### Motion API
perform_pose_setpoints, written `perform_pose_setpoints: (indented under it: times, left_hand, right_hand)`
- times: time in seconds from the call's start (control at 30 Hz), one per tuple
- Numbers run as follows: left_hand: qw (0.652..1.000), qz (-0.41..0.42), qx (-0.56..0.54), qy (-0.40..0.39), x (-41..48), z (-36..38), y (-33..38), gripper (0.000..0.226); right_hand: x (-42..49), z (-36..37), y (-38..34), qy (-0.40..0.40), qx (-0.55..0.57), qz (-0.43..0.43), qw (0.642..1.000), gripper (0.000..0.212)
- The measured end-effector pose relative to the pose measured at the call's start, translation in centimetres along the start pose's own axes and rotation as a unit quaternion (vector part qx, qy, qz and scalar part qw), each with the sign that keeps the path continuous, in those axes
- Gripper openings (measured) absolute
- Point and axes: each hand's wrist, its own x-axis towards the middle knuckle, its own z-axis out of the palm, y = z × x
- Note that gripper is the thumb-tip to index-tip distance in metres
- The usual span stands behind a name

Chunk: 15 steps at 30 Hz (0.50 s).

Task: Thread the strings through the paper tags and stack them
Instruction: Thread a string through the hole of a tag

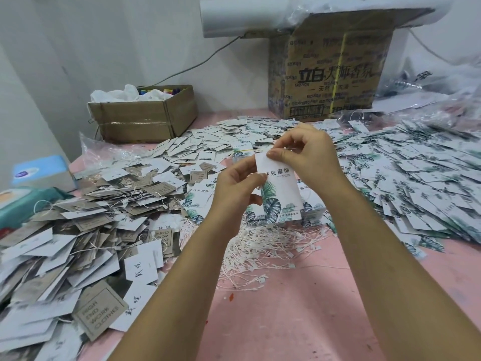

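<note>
Hundreds of paper tags cover the pink tabletop: a grey and white heap on the left with strings already on many of them, a wide spread of leaf-printed tags to the right and behind, and a loose tangle of white strings lying just below the hands. Two cardboard boxes stand at the back, the large printed box and the low open box.

Held up between the hands, above the strings, is a single leaf-printed tag. Its long axis runs nearly upright, tilted a little, with the printed characters near the top and the leaves at the bottom. The left hand is closed on the tag's left edge, steadying it. The right hand pinches at the top edge, thumb and forefinger together, with a thin string showing faintly at the fingertips.

The hole itself is hidden under the right thumb, so whether the string is through cannot be told. The threading turns on that top edge, and the right hand is the nearer one to it; the left need only keep the tag from twisting.
</note>
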Motion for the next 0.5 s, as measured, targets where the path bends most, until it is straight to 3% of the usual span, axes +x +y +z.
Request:
perform_pose_setpoints:
  times: [0.23, 0.5]
  left_hand:
    - [0.999, 0.000, 0.022, 0.040, 0.04, -0.16, 0.13, 0.029]
    - [1.000, 0.006, 0.004, 0.021, -0.02, -0.07, 0.29, 0.032]
  right_hand:
    - [0.11, -0.05, -0.03, 0.000, -0.017, -0.009, 1.000, 0.005]
    - [-0.08, 0.30, -0.09, -0.005, -0.088, -0.053, 0.995, 0.006]
